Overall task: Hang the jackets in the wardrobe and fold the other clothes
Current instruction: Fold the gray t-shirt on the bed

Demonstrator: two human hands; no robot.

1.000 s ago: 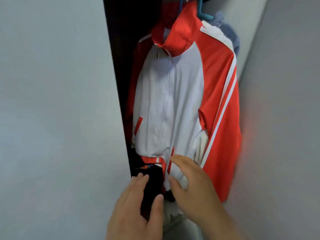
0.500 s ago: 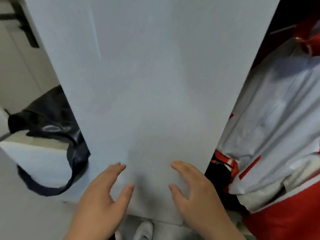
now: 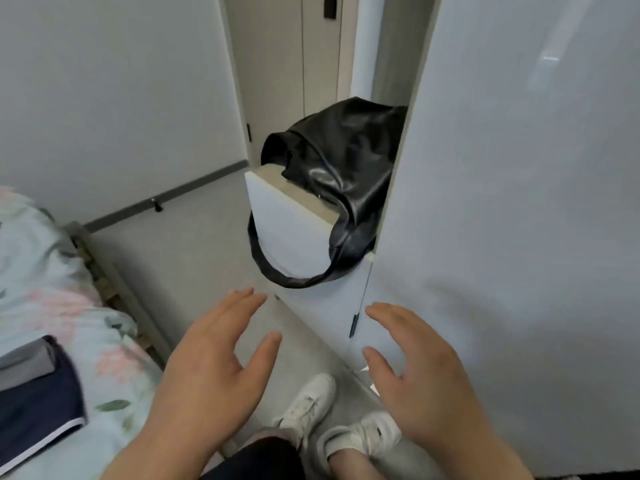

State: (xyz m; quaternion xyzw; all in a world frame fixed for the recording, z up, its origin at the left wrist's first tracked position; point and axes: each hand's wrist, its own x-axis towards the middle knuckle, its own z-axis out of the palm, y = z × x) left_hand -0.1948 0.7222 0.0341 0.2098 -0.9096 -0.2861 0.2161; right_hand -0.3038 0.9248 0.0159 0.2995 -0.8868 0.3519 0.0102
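Note:
My left hand (image 3: pixel 211 368) and my right hand (image 3: pixel 422 375) hover empty in front of me, fingers spread, above the floor. A grey wardrobe door (image 3: pixel 519 220) fills the right side, just right of my right hand; the hand's touch on it cannot be told. Dark blue and grey folded clothes (image 3: pixel 34 386) lie on the bed at the lower left. The red and white jacket is out of view.
A bed with a floral cover (image 3: pixel 52 278) runs along the left. A black leather bag (image 3: pixel 343 168) sits on a white cabinet (image 3: pixel 287 233) ahead. My white shoes (image 3: pixel 332 420) stand on the grey floor between bed and wardrobe.
The view has swung left, away from the hanging red and white jacket, past the wardrobe door, toward the bed and the bag. Both hands stay empty and spread.

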